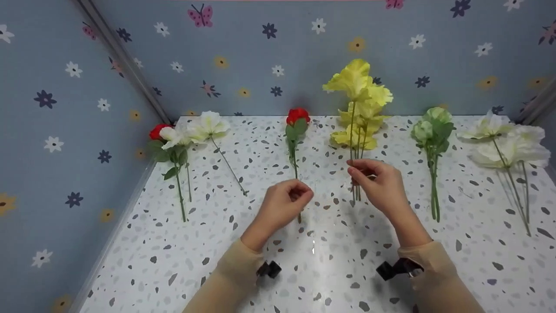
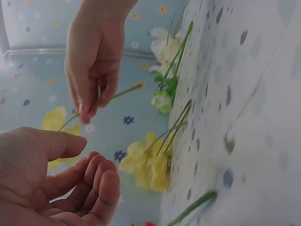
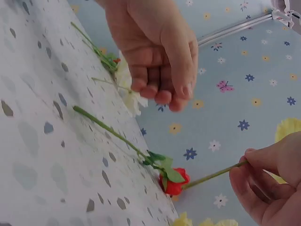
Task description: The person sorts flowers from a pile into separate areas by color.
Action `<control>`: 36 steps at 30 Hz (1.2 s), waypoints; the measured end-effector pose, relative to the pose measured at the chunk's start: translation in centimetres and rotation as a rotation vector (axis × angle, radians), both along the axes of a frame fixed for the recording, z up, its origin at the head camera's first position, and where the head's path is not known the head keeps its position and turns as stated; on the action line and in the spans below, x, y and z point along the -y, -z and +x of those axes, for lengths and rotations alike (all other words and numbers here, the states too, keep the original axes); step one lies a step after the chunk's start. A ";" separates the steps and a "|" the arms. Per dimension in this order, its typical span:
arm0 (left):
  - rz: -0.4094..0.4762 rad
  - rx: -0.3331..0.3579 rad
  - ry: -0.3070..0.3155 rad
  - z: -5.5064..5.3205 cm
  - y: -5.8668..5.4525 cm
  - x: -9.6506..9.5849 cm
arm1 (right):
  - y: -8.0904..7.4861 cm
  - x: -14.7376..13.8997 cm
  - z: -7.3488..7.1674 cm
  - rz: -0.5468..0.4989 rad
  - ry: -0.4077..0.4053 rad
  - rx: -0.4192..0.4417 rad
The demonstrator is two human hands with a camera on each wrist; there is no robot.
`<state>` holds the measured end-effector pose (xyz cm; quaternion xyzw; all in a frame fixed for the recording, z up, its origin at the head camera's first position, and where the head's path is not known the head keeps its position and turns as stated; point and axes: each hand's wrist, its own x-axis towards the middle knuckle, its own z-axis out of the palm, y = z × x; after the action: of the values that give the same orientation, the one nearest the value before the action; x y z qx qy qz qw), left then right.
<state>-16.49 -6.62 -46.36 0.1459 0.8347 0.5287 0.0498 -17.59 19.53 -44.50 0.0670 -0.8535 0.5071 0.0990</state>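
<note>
My right hand [image 1: 382,184] pinches the thin stem of a yellow flower [image 1: 352,80] between thumb and fingertips, its bloom up and its stem pointing down. In the right wrist view, the stem [image 3: 214,176] extends from the fingertips with its bare end free. Behind it, more yellow flowers [image 1: 360,138] lie on the table, stems toward me. My left hand [image 1: 284,202] hovers with loosely curled fingers, and the left wrist view shows nothing between thumb and fingers [image 2: 101,188]. It overlaps the stem of a red rose [image 1: 298,116] in the head view; that rose lies on the table.
On the left lie a red rose [image 1: 160,131] and white flowers [image 1: 210,126]. Pale green flowers [image 1: 436,119] and larger white flowers [image 1: 512,145] lie on the right of the speckled table [image 1: 325,269]. Patterned panels [image 1: 295,52] stand behind and at the sides.
</note>
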 end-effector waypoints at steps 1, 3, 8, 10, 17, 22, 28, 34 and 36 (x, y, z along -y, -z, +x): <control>-0.008 0.005 -0.027 -0.4 -0.3 0.9 | 0.0 -0.3 -0.5 0.045 0.009 -0.013; -0.018 0.022 -0.080 -1.2 -0.9 2.7 | 0.1 -1.0 -1.6 0.134 0.029 -0.043; -0.081 0.014 -0.236 -3.2 -1.4 7.7 | 0.5 -2.2 -4.9 0.276 0.078 -0.075; -0.142 -0.003 -0.305 -3.9 -1.0 9.9 | 1.0 -2.4 -6.0 0.306 0.091 -0.059; -0.337 -0.002 -0.604 -5.1 0.9 16.7 | 3.3 -2.2 -8.3 0.433 0.118 0.011; -0.374 0.036 -0.686 -5.5 2.4 18.2 | 4.8 -2.2 -8.5 0.462 0.149 0.046; -0.390 0.067 -0.596 -7.0 4.8 16.7 | 5.4 -2.3 -8.4 0.436 0.166 0.062; -0.436 0.076 -0.495 -6.5 4.5 14.2 | 5.8 -2.1 -8.4 0.407 0.163 0.071; -0.448 0.070 -0.484 -6.5 4.5 14.0 | 5.7 -2.0 -8.4 0.391 0.161 0.088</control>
<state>-22.96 -20.61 -50.81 -0.0897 0.9385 0.3331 -0.0177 -25.96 21.57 -50.24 -0.0056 -0.9418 0.3245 0.0871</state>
